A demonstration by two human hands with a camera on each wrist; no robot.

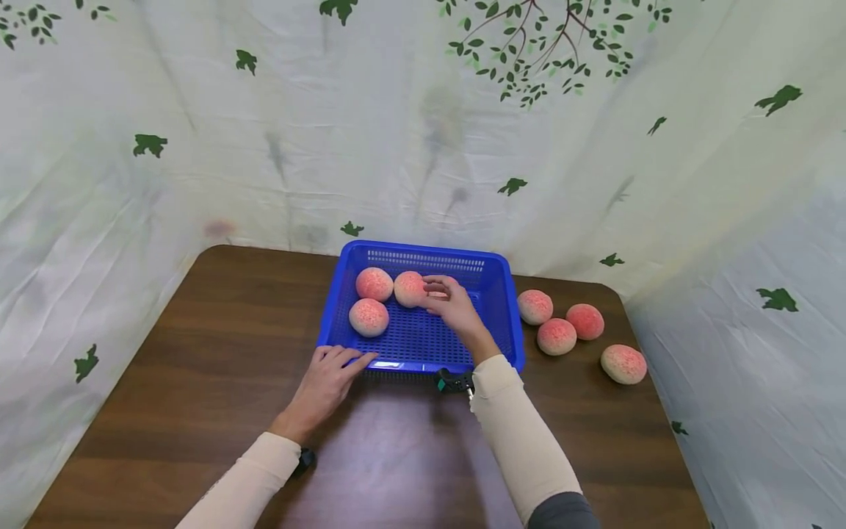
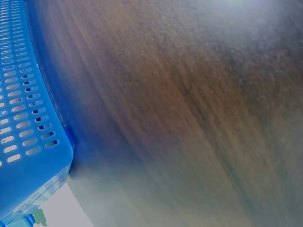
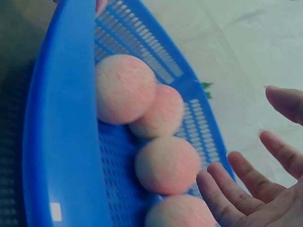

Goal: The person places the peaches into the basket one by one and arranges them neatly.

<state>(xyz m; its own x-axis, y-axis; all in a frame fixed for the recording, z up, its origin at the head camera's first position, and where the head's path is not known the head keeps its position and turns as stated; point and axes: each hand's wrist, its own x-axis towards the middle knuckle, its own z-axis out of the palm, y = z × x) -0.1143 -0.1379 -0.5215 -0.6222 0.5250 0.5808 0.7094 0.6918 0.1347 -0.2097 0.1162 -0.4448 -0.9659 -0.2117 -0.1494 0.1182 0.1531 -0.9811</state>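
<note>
A blue plastic basket (image 1: 423, 345) with slotted walls stands at the table's far side. My left hand (image 1: 330, 378) grips its front left rim, fingers reaching over the edge; the left wrist view shows the basket's wall (image 2: 28, 175) but not that hand. Inside, pink and cream peaches sit at the left and back: one at the back left (image 1: 374, 284), one in front of it (image 1: 369, 317) and one to the right (image 1: 409, 289). Over the basket, my right hand (image 1: 452, 305) has its fingers spread, partly covering another peach (image 3: 180, 213); its palm is bare.
Several loose peaches (image 1: 557, 336) lie on the brown table (image 1: 231, 353) to the right of the basket, one (image 1: 623, 364) near the right edge. A pale leaf-printed curtain (image 1: 396, 147) hangs behind and at both sides. A dark strap-like device (image 1: 454, 380) is on the right wrist.
</note>
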